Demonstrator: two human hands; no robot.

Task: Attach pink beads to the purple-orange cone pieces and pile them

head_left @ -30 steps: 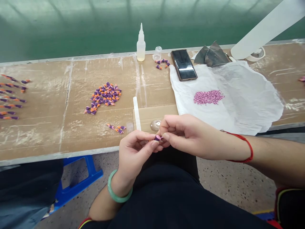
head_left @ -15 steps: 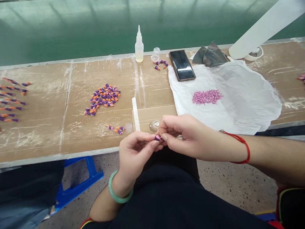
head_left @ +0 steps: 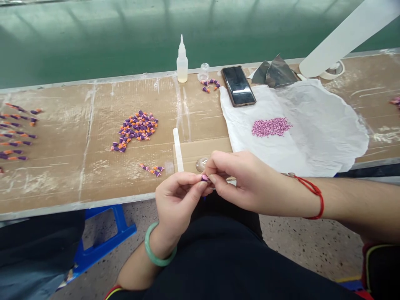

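My left hand point(head_left: 175, 204) pinches a tiny purple and pink figure piece point(head_left: 204, 178) between thumb and fingertips, over the table's front edge. Against the piece's right side, my right hand point(head_left: 243, 179) is closed in a pinch; whatever lies between its fingertips is hidden. Just behind the fingers is a clear blob of glue-like stuff point(head_left: 200, 163) on a cardboard piece point(head_left: 203, 146), partly covered by my right hand. A white strip point(head_left: 178, 150) lies beside it. Small pink bits point(head_left: 271, 127) are spread on a white cloth point(head_left: 328, 125).
Purple and orange figure pieces lie in a pile point(head_left: 137, 127), a small group point(head_left: 152, 169) and rows point(head_left: 15, 135) at left. Along the back stand a dropper bottle point(head_left: 182, 66), a clear cap point(head_left: 204, 71), a phone point(head_left: 238, 85) and a tape roll point(head_left: 334, 71). A blue stool point(head_left: 120, 225) is below.
Both hands have shifted very slightly left with the piece, and its pink side shows a little differently. The fingers keep their pinch. Things on the table stay put.
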